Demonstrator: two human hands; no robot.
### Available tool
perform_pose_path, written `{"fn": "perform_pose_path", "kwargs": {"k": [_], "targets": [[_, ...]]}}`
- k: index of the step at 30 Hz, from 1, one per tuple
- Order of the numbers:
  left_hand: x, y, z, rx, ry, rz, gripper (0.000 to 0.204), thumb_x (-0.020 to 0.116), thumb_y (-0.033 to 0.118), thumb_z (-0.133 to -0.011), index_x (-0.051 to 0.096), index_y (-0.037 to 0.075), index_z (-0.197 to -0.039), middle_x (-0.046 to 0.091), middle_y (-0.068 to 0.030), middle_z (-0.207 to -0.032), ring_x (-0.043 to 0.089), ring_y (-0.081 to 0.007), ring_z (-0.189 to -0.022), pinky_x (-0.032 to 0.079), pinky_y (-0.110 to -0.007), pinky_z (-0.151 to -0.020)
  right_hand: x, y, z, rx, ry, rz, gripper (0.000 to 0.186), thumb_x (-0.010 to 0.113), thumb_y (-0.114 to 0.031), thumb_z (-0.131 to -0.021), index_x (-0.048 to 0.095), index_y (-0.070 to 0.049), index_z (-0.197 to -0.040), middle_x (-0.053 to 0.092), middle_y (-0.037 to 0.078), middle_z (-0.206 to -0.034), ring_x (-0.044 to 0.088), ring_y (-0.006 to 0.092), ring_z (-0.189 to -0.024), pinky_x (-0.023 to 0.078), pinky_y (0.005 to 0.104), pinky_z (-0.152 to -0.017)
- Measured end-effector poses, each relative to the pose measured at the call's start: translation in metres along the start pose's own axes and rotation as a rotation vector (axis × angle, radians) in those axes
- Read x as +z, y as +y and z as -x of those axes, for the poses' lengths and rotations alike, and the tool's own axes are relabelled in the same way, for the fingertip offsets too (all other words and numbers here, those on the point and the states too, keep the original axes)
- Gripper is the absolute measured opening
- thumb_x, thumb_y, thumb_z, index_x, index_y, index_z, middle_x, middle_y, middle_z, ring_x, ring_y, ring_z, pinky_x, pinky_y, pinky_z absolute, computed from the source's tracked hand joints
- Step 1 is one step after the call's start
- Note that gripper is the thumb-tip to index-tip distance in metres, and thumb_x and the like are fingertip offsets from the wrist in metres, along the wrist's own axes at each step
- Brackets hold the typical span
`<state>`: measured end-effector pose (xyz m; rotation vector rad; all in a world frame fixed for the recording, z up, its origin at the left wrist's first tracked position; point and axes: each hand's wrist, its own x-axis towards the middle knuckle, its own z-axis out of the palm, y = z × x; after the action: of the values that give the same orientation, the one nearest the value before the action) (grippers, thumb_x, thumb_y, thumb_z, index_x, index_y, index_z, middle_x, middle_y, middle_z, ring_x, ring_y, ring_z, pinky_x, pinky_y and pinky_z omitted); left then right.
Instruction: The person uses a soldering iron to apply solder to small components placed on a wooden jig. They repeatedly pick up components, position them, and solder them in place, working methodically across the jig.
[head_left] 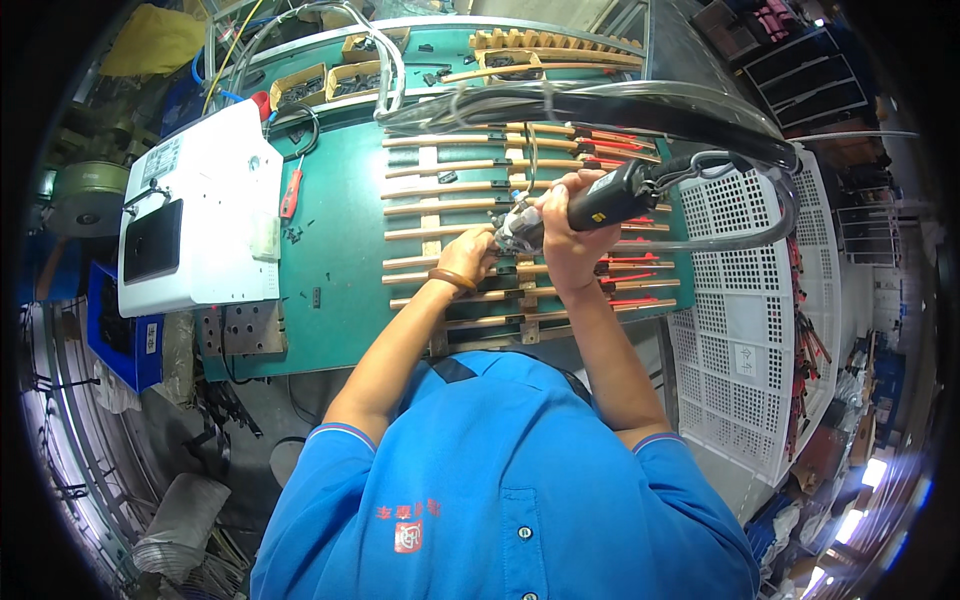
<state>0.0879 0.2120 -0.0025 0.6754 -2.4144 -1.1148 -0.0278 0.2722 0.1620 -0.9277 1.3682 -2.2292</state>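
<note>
My right hand [575, 240] is wrapped around a black power screwdriver [612, 197], which lies slanted with its metal nose [518, 228] pointing left. Close to that nose, my left hand [468, 255] is closed over the row of wooden rods [410, 207]. Its fingertips are bunched together, and what they pinch is hidden. The rods lie side by side across wooden racks [430, 190], with small black fittings on them. Red pieces [640, 285] show at their right ends.
A green table [345, 240] carries a white machine [205, 215] and a red screwdriver [291, 193] at left. Cartons of black parts [355, 80] stand at the back. A thick black hose [690, 118] arches overhead. White perforated crates [735, 330] stand right; a blue bin [122, 330] is left.
</note>
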Motion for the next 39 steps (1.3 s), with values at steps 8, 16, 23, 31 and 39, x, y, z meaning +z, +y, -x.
{"fn": "perform_pose_path", "kwargs": {"k": [8, 16, 23, 31, 39], "targets": [[-0.025, -0.009, 0.022, 0.021, 0.072, -0.112, 0.016, 0.069, 0.009, -0.071, 0.067, 0.010, -0.087, 0.063, -0.0058, -0.089, 0.064, -0.0279, -0.080, 0.053, -0.038, -0.067, 0.009, -0.003, -0.003, -0.084, 0.010, 0.148, 0.022, 0.061, 0.009, -0.076, 0.052, 0.001, -0.095, 0.056, 0.003, -0.080, 0.053, 0.0066, -0.068, 0.047, 0.0209, -0.064], [-0.023, -0.015, 0.022, 0.090, 0.132, -0.103, 0.007, 0.068, 0.009, -0.074, 0.067, 0.010, -0.081, 0.062, -0.0065, -0.081, 0.063, -0.0277, -0.074, 0.053, -0.038, -0.064, 0.025, 0.002, 0.010, -0.053, -0.108, 0.129, 0.022, 0.062, 0.012, -0.074, 0.052, 0.001, -0.090, 0.055, 0.002, -0.077, 0.054, 0.0066, -0.066, 0.047, 0.0211, -0.058], [-0.030, -0.011, 0.021, 0.081, 0.132, -0.065, 0.013, 0.070, 0.014, -0.075, 0.067, 0.010, -0.086, 0.063, -0.0061, -0.090, 0.062, -0.0272, -0.083, 0.051, -0.038, -0.069, 0.014, -0.022, -0.033, -0.030, -0.071, 0.086, 0.020, 0.054, 0.008, -0.082, 0.050, -0.002, -0.098, 0.058, 0.005, -0.078, 0.060, 0.0114, -0.066, 0.050, 0.0238, -0.060], [-0.019, -0.007, -0.032, 0.174, 0.177, -0.171, 0.028, 0.075, 0.011, -0.066, 0.065, 0.011, -0.092, 0.061, -0.0049, -0.095, 0.059, -0.0277, -0.092, 0.049, -0.038, -0.077, 0.029, -0.035, -0.058, -0.163, -0.050, 0.172, 0.021, 0.048, 0.010, -0.082, 0.048, 0.001, -0.101, 0.059, 0.009, -0.082, 0.060, 0.0146, -0.064, 0.053, 0.0282, -0.063], [0.000, -0.015, -0.038, -0.085, 0.047, -0.019, 0.019, 0.074, 0.013, -0.071, 0.064, 0.012, -0.087, 0.059, -0.0080, -0.092, 0.060, -0.0295, -0.088, 0.050, -0.040, -0.074, 0.027, -0.020, -0.043, -0.128, 0.026, 0.100, 0.032, 0.050, 0.013, -0.081, 0.041, 0.000, -0.109, 0.056, 0.006, -0.084, 0.059, 0.0113, -0.066, 0.051, 0.0253, -0.064]]}}
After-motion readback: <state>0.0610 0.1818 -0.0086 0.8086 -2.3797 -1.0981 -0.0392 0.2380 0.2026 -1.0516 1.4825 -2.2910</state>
